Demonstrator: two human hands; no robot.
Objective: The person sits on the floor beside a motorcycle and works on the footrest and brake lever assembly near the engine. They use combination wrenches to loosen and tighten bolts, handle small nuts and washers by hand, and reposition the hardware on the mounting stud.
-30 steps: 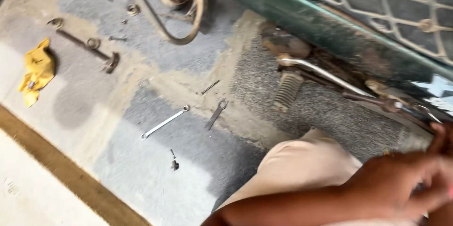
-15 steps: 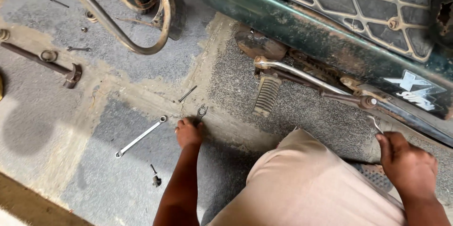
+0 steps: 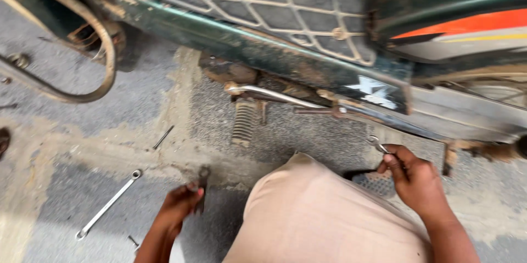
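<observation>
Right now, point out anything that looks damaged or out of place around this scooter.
The scooter's green lower edge is rusted and chipped. A long wrench and a thin rod lie loose on the stained floor. The left hand grips a dark tool; the right hand holds a small wrench.

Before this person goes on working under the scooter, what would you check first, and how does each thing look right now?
1. Left hand has the small dark spanner off the ground: cannot tell; fingers are on it, lift unclear.
2. Right hand has a firm grip on its small silver tool: ok, fingertips pinch it.
3. Long silver spanner within reach: ok, it lies on the floor beside the left hand.
4. Loose screw out of the way: not ok, it lies close to the left arm.
5. Footrest clear of both hands: ok.
</observation>
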